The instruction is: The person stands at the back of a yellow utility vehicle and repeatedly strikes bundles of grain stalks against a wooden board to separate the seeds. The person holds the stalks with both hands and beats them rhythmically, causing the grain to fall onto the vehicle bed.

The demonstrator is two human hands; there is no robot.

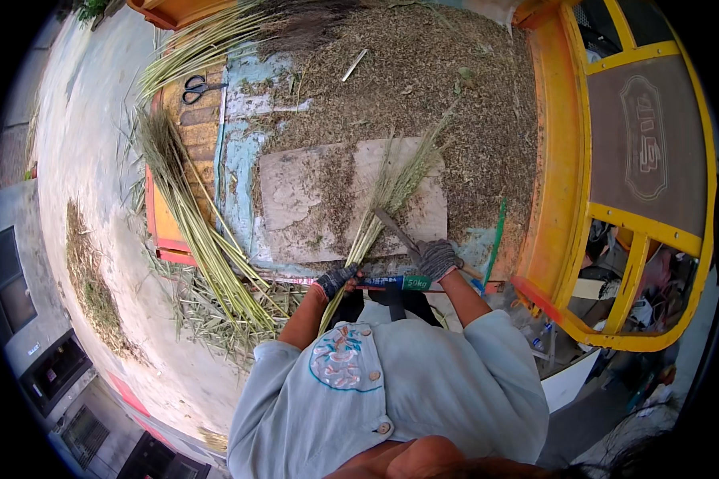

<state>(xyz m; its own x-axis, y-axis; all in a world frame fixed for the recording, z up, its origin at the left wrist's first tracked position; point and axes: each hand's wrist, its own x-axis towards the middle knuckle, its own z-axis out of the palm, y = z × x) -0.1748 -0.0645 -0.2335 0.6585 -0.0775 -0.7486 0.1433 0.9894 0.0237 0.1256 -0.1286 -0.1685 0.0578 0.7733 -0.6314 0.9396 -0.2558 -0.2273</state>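
Observation:
My left hand [337, 281], in a dark knitted glove, is closed round the lower stems of a bundle of green grass stalks [366, 231]. Their feathery seed heads fan out away from me over a worn pale board [303, 207]. In my gloved right hand [439, 259] is a long, flat, dark tool [398, 231], perhaps a blade or scraper. Its far end lies against the stalks, just below the seed heads; the grip is partly hidden by my fingers.
Seed chaff [487, 160] covers the orange truck bed around the board. More stalks [216, 247] lie at left, another bunch [208, 44] at the far left, near black scissors [196, 89]. A green strip [495, 243] lies at right, before a yellow metal frame [647, 231].

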